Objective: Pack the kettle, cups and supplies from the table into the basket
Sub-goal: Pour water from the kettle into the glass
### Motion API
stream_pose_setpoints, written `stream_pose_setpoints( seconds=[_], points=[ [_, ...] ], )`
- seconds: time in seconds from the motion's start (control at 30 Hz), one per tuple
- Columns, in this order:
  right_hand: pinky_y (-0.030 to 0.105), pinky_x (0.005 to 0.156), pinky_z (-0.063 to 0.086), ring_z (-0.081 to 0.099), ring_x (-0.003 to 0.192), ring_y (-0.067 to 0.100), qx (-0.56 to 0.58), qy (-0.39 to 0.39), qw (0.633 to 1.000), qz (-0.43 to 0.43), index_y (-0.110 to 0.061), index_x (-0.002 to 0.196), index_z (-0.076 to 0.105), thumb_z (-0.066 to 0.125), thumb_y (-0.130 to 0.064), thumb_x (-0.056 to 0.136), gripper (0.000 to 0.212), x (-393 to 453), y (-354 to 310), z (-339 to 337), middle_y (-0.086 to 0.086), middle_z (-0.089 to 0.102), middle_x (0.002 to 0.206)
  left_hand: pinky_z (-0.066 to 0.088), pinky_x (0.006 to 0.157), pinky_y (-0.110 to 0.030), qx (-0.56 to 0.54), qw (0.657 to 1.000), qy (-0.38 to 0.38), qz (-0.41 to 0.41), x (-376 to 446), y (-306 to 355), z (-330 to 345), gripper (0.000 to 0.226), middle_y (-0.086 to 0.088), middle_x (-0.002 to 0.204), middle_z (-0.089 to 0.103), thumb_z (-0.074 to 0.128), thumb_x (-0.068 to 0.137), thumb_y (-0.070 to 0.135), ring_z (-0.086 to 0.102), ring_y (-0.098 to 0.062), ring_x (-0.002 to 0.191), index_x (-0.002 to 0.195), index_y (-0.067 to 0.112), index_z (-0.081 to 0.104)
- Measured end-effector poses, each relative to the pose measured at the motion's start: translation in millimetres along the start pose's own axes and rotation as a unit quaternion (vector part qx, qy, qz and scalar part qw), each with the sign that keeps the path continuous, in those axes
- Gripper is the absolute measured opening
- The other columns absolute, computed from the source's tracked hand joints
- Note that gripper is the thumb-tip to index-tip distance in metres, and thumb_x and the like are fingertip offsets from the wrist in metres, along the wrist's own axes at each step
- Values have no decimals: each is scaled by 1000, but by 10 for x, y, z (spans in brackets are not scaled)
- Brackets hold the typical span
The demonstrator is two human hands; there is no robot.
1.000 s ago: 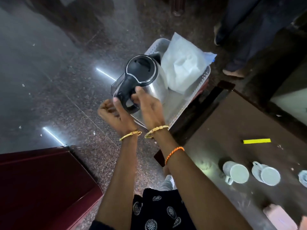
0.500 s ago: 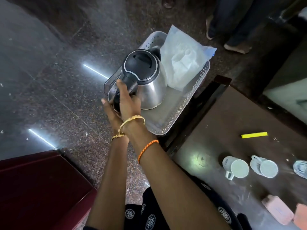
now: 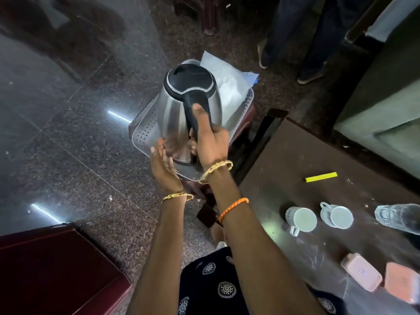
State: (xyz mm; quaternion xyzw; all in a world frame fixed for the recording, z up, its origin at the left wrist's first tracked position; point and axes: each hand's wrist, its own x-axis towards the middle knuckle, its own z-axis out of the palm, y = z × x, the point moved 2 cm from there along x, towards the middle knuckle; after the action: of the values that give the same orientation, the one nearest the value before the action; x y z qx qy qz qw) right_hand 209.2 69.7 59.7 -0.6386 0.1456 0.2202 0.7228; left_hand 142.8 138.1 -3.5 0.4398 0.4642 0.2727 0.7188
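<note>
A steel kettle [image 3: 175,114] with a black lid and handle is tilted over the white perforated basket [image 3: 145,133] on a low stool. My right hand [image 3: 210,142] grips the black handle. My left hand [image 3: 162,161] lies open-fingered against the kettle's lower side. A white plastic bag [image 3: 229,85] fills the basket's far end. On the brown table [image 3: 284,160] to the right stand two white cups [image 3: 301,219] [image 3: 337,215].
A yellow strip [image 3: 321,177], a clear glass [image 3: 397,217] and two pink boxes [image 3: 361,272] [image 3: 402,281] lie on the table. Another person's legs and shoes [image 3: 310,76] stand beyond the basket. A maroon cabinet [image 3: 52,269] sits at lower left on the granite floor.
The kettle has turned so its handle faces me and it now leans over the basket. My right hand has shifted up the handle; my left hand moved to the kettle's base.
</note>
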Motion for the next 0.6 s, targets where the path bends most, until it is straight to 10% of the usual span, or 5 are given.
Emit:
stream_pose_setpoints(
  seconds=[0.17,0.6],
  points=[
    [22,39,32,35,30,15,54,-38,998,0,-9,53,52,60,-66,60,58,-351,-351,-647,1,39,36,49,60,-5,0,996,24,84,-393,111,155,24,5,90,62,40,96,21,65,9,74,88,19,62],
    [21,37,29,32,33,17,21,94,992,84,-17,42,53,63,-62,58,49,-1249,-314,-2971,5,41,42,47,72,-34,177,962,-186,95,-1937,-902,972,27,-8,73,63,48,85,27,57,-18,72,75,9,64]
  ],
)
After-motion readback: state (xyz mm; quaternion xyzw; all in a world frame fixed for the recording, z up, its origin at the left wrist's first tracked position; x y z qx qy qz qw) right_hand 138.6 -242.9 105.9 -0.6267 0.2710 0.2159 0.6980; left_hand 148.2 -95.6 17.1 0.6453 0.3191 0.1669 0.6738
